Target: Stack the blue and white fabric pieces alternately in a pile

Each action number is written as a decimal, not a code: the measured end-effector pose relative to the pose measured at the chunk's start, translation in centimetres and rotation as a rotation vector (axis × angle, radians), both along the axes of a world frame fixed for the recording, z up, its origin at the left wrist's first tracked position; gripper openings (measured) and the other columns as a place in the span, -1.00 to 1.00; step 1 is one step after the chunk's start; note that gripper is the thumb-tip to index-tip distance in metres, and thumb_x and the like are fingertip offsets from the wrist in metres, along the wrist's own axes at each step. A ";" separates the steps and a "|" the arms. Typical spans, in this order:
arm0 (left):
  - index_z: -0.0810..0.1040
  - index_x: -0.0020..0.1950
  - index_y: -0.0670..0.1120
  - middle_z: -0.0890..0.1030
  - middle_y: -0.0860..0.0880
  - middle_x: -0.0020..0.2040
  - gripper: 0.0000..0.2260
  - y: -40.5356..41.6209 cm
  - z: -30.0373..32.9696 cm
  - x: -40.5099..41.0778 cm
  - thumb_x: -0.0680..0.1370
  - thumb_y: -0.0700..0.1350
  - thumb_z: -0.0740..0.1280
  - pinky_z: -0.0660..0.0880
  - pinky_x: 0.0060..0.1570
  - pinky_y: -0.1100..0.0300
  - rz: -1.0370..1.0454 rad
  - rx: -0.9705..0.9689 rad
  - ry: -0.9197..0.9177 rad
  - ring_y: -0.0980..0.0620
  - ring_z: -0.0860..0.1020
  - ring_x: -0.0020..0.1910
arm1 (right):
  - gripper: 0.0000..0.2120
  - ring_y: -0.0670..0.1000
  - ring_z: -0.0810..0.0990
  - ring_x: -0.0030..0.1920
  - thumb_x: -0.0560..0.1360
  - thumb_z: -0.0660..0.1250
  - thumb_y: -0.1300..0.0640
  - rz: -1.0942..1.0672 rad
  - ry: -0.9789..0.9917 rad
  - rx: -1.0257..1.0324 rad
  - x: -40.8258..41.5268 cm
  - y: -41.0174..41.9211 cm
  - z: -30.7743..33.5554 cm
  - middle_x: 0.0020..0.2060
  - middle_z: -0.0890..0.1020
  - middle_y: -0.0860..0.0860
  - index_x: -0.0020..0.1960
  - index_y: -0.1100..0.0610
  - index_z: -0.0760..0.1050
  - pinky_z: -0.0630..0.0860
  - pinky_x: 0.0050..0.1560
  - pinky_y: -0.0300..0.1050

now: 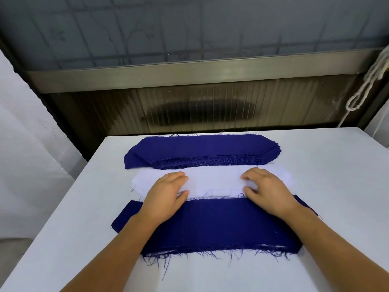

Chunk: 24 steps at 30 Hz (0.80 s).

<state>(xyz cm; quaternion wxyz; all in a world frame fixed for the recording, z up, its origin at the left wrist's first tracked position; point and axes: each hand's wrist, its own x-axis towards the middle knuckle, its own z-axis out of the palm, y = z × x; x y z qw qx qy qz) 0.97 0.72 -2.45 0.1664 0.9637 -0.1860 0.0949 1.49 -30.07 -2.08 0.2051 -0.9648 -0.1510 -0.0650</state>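
Note:
A stack of blue fabric pieces (200, 149) lies at the far side of the white table (336, 175). In front of it sits a stack of white fabric pieces (212, 179). Nearest me is a pile topped by a blue piece (216, 224) with frayed threads along its near edge. My left hand (166, 197) lies on the white stack's left part, its thumb under the near edge of the top white piece. My right hand (267, 190) has curled fingers on the right part and pinches that same piece at its near edge.
A metal-framed window and a dark ribbed panel (200, 110) stand behind the table. A white knotted cord (362, 89) hangs at the right. White cloth (25, 133) drapes at the left. Bare table surface lies left and right of the fabric.

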 end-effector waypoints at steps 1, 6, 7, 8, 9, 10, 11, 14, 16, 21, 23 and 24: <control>0.52 0.36 -0.09 0.49 0.01 0.37 -0.64 0.0 -0.3 0.3 0.58 -0.03 0.33 0.23 0.34 0.23 -0.003 -0.015 0.017 0.01 0.42 0.35 | -0.78 -0.04 0.52 0.11 0.50 0.34 0.11 -0.004 -0.010 0.023 0.2 -0.1 -0.4 0.10 0.58 -0.11 0.14 0.07 0.56 0.42 0.10 -0.21; 0.57 0.31 -0.06 0.51 0.04 0.35 -0.70 0.2 -1.3 0.1 0.58 -0.04 0.32 0.22 0.32 0.28 0.013 -0.079 -0.021 0.06 0.44 0.34 | -0.94 -0.03 0.57 -0.05 0.50 0.37 0.17 0.027 -0.148 0.048 -0.3 -0.4 -1.3 -0.04 0.61 -0.14 -0.04 0.05 0.57 0.52 -0.10 -0.15; 0.58 0.29 -0.06 0.52 0.04 0.34 -0.71 0.2 -1.4 0.0 0.58 -0.06 0.33 0.24 0.31 0.27 0.012 -0.088 -0.034 0.06 0.45 0.33 | -0.95 -0.03 0.58 -0.08 0.51 0.36 0.19 0.034 -0.167 0.040 -0.3 -0.3 -1.2 -0.06 0.62 -0.14 -0.06 0.06 0.57 0.53 -0.12 -0.15; 0.61 0.26 -0.06 0.54 0.03 0.32 -0.74 0.1 -1.3 -0.1 0.58 -0.08 0.33 0.29 0.30 0.25 0.011 -0.097 -0.049 0.06 0.47 0.31 | -0.94 -0.03 0.58 -0.09 0.53 0.34 0.20 0.029 -0.173 0.034 -0.3 -0.3 -1.2 -0.08 0.62 -0.13 -0.06 0.07 0.57 0.53 -0.13 -0.15; 0.63 0.21 -0.07 0.57 0.02 0.29 -0.77 0.0 -1.2 -0.2 0.57 -0.10 0.35 0.35 0.28 0.22 0.011 -0.107 -0.068 0.04 0.50 0.28 | -0.93 -0.03 0.58 -0.08 0.55 0.32 0.19 0.019 -0.175 0.029 -0.2 -0.2 -1.2 -0.08 0.62 -0.13 -0.05 0.07 0.57 0.53 -0.11 -0.16; 0.65 0.16 -0.08 0.60 0.01 0.24 -0.80 0.0 -1.1 -0.3 0.56 -0.13 0.36 0.42 0.24 0.19 0.005 -0.115 -0.098 0.03 0.54 0.23 | -0.92 -0.03 0.58 -0.08 0.56 0.31 0.19 0.009 -0.175 0.026 -0.3 -0.2 -1.2 -0.08 0.62 -0.12 -0.04 0.08 0.57 0.52 -0.09 -0.16; 0.67 0.10 -0.08 0.63 0.01 0.18 -0.84 -0.1 -0.9 -0.5 0.54 -0.17 0.39 0.48 0.19 0.16 -0.005 -0.119 -0.133 0.02 0.57 0.18 | -0.91 -0.02 0.58 -0.07 0.57 0.29 0.18 0.003 -0.176 0.023 -0.3 -0.1 -1.2 -0.07 0.63 -0.11 -0.02 0.08 0.58 0.52 -0.07 -0.15; 0.68 0.00 -0.10 0.66 0.05 0.02 -0.90 0.0 -0.7 -0.7 0.51 -0.22 0.41 0.55 0.01 0.18 -0.047 -0.117 -0.200 0.04 0.59 0.01 | -0.89 0.01 0.59 -0.04 0.59 0.28 0.17 -0.003 -0.182 0.015 -0.5 0.0 -0.9 -0.04 0.64 -0.07 0.02 0.11 0.59 0.54 -0.03 -0.10; 0.68 -0.01 -0.09 0.65 0.08 -0.02 -0.90 0.0 -0.7 -0.7 0.51 -0.23 0.43 0.55 -0.04 0.20 -0.044 -0.122 -0.206 0.06 0.58 -0.03 | -0.89 0.04 0.60 -0.05 0.58 0.29 0.19 -0.008 -0.193 0.008 -0.7 0.1 -0.8 -0.05 0.65 -0.04 0.03 0.13 0.59 0.55 -0.03 -0.08; 0.67 -0.06 -0.08 0.65 0.10 -0.08 -0.90 0.1 -0.8 -0.8 0.45 -0.23 0.49 0.54 -0.09 0.25 -0.028 -0.111 -0.234 0.10 0.58 -0.08 | -0.85 0.07 0.60 -0.11 0.44 0.41 0.35 -0.010 -0.256 0.015 -0.9 0.1 -0.7 -0.10 0.65 -0.02 -0.04 0.17 0.59 0.51 -0.10 -0.15; 0.65 -0.09 -0.07 0.63 0.10 -0.10 -0.89 0.1 -0.7 -0.8 0.43 -0.23 0.50 0.49 -0.11 0.30 -0.019 -0.117 -0.250 0.11 0.56 -0.09 | -0.85 0.06 0.59 -0.14 0.42 0.43 0.35 0.011 -0.289 0.029 -1.0 0.0 -0.6 -0.13 0.63 -0.04 -0.07 0.16 0.57 0.49 -0.11 -0.16; 0.64 -0.10 -0.07 0.63 0.11 -0.10 -0.89 0.1 -0.7 -0.8 0.43 -0.21 0.51 0.47 -0.13 0.32 -0.008 -0.120 -0.255 0.11 0.55 -0.10 | -0.86 0.04 0.58 -0.14 0.43 0.43 0.34 0.019 -0.301 0.045 -1.0 0.0 -0.6 -0.13 0.62 -0.05 -0.07 0.15 0.57 0.48 -0.11 -0.17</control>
